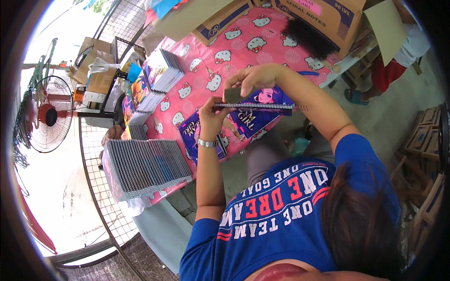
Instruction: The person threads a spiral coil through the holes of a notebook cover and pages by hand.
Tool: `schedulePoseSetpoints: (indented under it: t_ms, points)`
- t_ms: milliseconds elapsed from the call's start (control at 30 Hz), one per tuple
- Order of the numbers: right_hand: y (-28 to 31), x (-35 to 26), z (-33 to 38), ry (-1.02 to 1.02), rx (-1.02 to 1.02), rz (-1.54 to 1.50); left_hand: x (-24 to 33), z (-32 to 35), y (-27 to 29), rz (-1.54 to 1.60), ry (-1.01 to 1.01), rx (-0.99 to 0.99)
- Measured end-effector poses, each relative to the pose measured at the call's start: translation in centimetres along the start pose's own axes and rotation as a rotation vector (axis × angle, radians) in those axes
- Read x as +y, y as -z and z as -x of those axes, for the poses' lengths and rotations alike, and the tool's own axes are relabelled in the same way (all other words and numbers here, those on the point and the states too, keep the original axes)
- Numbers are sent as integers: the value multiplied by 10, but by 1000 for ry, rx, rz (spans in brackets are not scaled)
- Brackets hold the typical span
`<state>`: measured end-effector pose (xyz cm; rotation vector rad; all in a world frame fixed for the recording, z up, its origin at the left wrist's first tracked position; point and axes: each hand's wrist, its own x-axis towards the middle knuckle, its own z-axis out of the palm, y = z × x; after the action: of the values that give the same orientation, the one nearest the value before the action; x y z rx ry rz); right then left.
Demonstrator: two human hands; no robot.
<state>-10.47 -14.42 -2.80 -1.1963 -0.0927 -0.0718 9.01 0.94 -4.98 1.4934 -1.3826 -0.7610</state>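
My left hand [213, 113] grips one end of a spiral notebook [262, 107], held edge-on with its bound spine upward. Past the notebook's right end sticks a stretch of loose coil [301, 107]. My right hand [255, 78] is closed around a small dark olive block [233, 95], which is at the spine near my left fingers; whether it presses on the coil I cannot tell. Beneath lie purple notebook covers [251, 122] with a cartoon girl printed on them. Another purple cover [191, 133] lies left of my wrist.
A pink patterned cloth [213, 70] covers the table. Stacked spiral notebooks [147, 166] stand at the left, with more piles [161, 70] behind. Black coils [307, 40] lie near a cardboard box [323, 23]. A fan [51, 114] stands far left; another person's leg [382, 75] shows right.
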Motion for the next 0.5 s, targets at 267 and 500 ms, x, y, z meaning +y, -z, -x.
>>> schedulePoseSetpoints:
  t_ms: [267, 500]
  points:
    - [100, 54, 53, -297, 972, 1276, 14, 8, -13, 195, 66, 169]
    - [23, 135, 155, -435, 1229, 1626, -5, 35, -18, 225, -42, 453]
